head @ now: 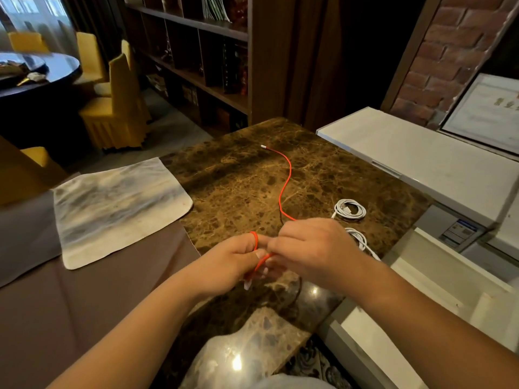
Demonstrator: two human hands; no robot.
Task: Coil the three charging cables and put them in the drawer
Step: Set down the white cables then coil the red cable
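A red charging cable (284, 186) snakes across the brown marble table (236, 175), its white plug end far from me. My left hand (238, 262) holds the near end, with a small red loop around a fingertip. My right hand (309, 245) pinches the same cable just beside it. Two white cables lie coiled on the table to the right: one (350, 209) in full view, the other (359, 239) partly hidden behind my right hand. The white drawer (438, 279) stands pulled out at my right.
A stained white cloth (118, 209) lies on the brown tablecloth at left. A white chest-like unit (415, 155) stands behind the drawer. Yellow chairs, a dark round table and a bookshelf stand further back.
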